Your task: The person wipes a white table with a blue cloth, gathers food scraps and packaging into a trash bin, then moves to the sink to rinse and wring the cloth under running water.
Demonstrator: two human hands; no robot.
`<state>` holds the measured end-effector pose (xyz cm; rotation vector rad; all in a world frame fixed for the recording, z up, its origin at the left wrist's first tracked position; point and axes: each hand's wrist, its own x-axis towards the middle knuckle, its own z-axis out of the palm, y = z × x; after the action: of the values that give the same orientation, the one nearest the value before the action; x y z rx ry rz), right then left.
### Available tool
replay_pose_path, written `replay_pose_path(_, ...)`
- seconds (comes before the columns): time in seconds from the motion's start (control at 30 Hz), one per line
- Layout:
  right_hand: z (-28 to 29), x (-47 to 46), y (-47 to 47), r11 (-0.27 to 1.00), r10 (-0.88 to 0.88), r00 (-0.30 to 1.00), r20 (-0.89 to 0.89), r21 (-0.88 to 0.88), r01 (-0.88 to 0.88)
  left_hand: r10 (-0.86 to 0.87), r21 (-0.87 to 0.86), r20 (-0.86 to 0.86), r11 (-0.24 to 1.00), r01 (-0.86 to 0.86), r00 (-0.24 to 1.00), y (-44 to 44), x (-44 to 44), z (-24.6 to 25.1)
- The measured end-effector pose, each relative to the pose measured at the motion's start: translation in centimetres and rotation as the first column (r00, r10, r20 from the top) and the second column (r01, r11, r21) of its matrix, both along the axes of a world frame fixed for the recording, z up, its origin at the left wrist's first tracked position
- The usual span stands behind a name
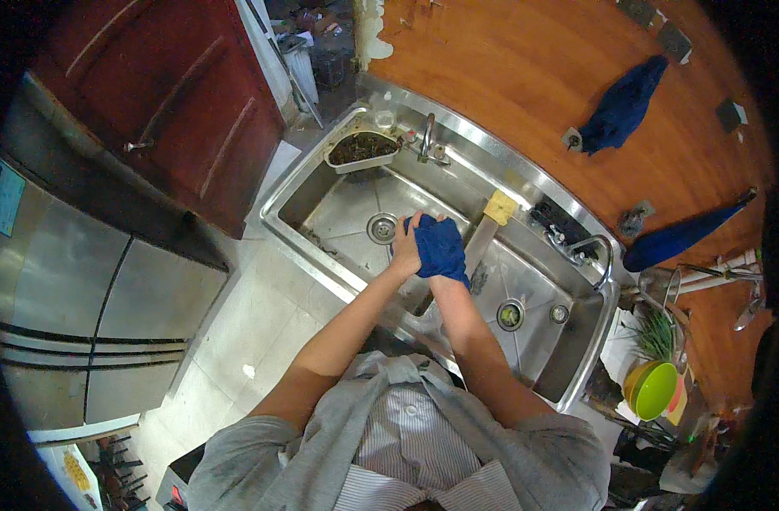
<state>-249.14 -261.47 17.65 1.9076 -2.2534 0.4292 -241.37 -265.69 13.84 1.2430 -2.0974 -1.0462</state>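
Observation:
A bunched blue cloth (pixel 441 248) is held between both hands over the middle of a double-basin stainless steel sink (pixel 338 271). My left hand (pixel 404 246) grips its left side, with the fingers curled over the top. From the lower right my right hand (pixel 445 279) reaches into the cloth, which covers most of its fingers. Left of the hands lies the left basin's drain strainer (pixel 382 228). On the divider, above and right of the cloth, sits a yellow sponge or pad (pixel 500 207).
A white container of dark scraps (pixel 364 148) occupies the back left corner by a faucet (pixel 427 137). Another faucet (pixel 597 246) stands at the right. Green bits fill the right drain (pixel 510 314). Blue cloths (pixel 625 105) hang on the wall. A green bowl (pixel 654 389) is beyond the sink.

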Motion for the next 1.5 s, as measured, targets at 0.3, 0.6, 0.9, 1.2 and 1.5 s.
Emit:
replay_pose_path(0.3,0.0,1.1,-0.4,0.916,-0.346,0.665,0.662,0.392,0.086,0.363,0.589,-0.545,0.808,0.036,0.755,0.3,-0.7,-4.1)
replay_pose_path(0.6,-0.8,0.9,3.1,0.966,0.213,0.029,0.977,-0.215,0.143,0.756,0.684,-0.627,0.420,0.596,0.187,-0.9,-0.9,-7.5)
replay_pose_path(0.9,-1.1,-4.3,8.3,0.947,0.320,-0.863,0.392,-0.165,0.276,0.504,0.800,-0.476,0.589,0.116,0.720,-5.7,1.9,3.9)
replay_pose_path(1.2,3.6,-6.1,1.0,0.997,0.054,-0.278,0.959,-0.039,0.060,0.346,0.735,-0.531,0.642,0.218,0.773,-5.8,2.2,7.5)
replay_pose_path(1.5,4.5,-4.4,-4.4,0.990,0.100,-0.776,0.623,0.017,0.142,-0.231,0.014,-0.461,0.964,0.267,0.857,-2.6,0.9,6.0)
